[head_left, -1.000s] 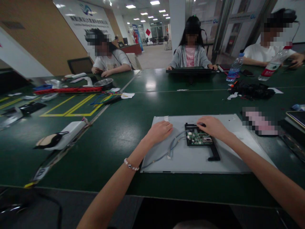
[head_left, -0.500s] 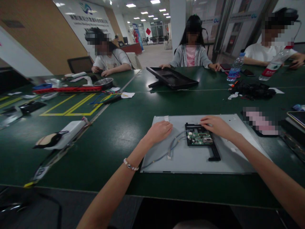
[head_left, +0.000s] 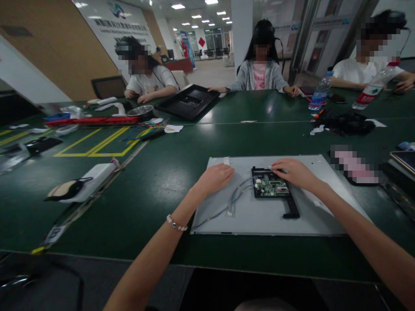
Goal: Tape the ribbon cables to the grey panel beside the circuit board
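A flat grey metal display panel (head_left: pixel 311 224) lies on the green table before me. On it sits a black plastic frame (head_left: pixel 292 209) carrying a green circuit board (head_left: pixel 270 188). Grey-blue cables (head_left: pixel 235 198) run from the board's left side to the panel's lower left. My left hand (head_left: pixel 216 178) rests at the panel's upper left, fingers curled together, with nothing visible in them. At the frame's upper right edge, my right hand (head_left: pixel 293 172) pinches with thumb and fingers; a small white bit shows by the fingertips, partly hidden.
A person across the table has a hand on a black monitor housing (head_left: pixel 188 103). Left of me lies a white device (head_left: pixel 94 183) with a cord. To the right are a pink-topped phone (head_left: pixel 355 166), black cables (head_left: pixel 343 123) and two bottles, one blue-labelled (head_left: pixel 320 93), one red-labelled (head_left: pixel 372 88).
Across the table, the black monitor housing has moved left and turned, pushed by the other person's hand. My own hands have barely shifted.
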A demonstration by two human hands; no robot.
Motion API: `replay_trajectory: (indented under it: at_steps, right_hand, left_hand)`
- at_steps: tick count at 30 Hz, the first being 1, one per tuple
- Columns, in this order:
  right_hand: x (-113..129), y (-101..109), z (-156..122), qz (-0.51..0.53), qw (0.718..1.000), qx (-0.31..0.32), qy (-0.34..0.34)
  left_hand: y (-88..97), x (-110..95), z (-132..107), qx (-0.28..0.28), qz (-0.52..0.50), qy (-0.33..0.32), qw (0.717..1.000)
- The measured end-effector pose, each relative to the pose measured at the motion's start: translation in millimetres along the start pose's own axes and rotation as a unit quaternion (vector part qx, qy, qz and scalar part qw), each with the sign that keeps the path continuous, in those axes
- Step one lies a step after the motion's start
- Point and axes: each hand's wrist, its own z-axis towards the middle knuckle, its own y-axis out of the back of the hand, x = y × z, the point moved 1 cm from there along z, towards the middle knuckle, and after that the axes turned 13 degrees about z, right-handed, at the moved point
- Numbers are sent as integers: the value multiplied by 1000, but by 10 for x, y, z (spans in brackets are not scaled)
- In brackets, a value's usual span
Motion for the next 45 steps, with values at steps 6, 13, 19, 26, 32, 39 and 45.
replay_trajectory:
  at_steps: [6, 13, 19, 26, 32, 39, 45]
  right_hand:
    - [-24, -33, -11, -8, 1000, -7, -27]
    - [-33, -40, -19, -2, 1000, -13, -26]
    - [-33, -49, -12, -3, 999, -28, -22]
    - [54, -33, 0, -33, 997, -63, -38]
    - [135, -34, 5, -85, 995, -40, -28]
    - [174, -58, 9, -71, 996, -43, -19]
    - [257, -23, 3, -55, 996, -65, -21]
  left_hand:
    - [1, 11, -4, 0, -3, -5, 1000]
    - [2, 15, -9, 4, -14, 4, 1000]
    - [-14, 25, -15, 1, -16, 6, 1000]
    - [-12, 41, -13, -4, -6, 11, 1000]
    - [-39, 100, -38, -27, 17, 45, 999]
    - [-126, 214, -31, -96, -80, 173, 977]
    - [-259, 243, 8, -142, -160, 225, 951]
